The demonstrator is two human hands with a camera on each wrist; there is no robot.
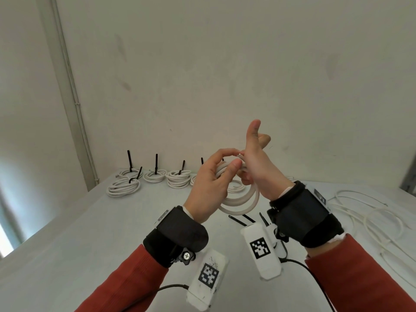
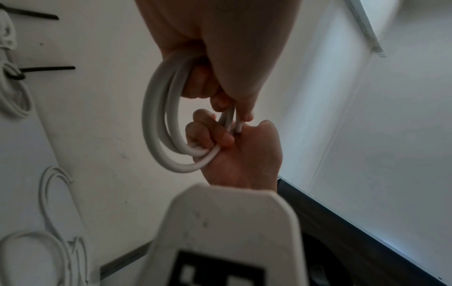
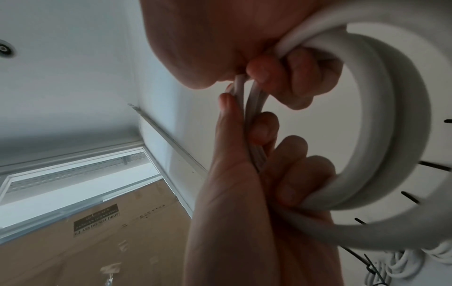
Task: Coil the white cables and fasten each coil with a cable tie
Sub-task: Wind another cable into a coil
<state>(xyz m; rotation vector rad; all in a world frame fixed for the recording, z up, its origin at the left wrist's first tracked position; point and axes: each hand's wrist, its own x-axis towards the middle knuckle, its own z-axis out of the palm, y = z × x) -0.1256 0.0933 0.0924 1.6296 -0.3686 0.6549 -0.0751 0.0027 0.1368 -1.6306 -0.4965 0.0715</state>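
Note:
A white cable coil (image 1: 244,202) of a few loops hangs in the air above the table, held between both hands. My left hand (image 1: 230,159) grips its top, thumb pressed on the strands. My right hand (image 1: 256,158) holds the same bundle from the right with its lower fingers, thumb pointing up. The cut cable end (image 1: 240,155) sticks out between the hands. From the left wrist, the coil (image 2: 156,116) hangs from my left hand (image 2: 220,48), and my right hand (image 2: 244,160) curls round it below. From the right wrist, the coil (image 3: 381,116) loops right of both hands.
Several tied coils (image 1: 123,186) with upright black ties line the back of the white table (image 1: 90,233). Loose black cable ties (image 1: 245,218) lie under my hands. Loose white cables (image 1: 371,210) sprawl at the right. A cardboard box (image 3: 122,222) shows beyond.

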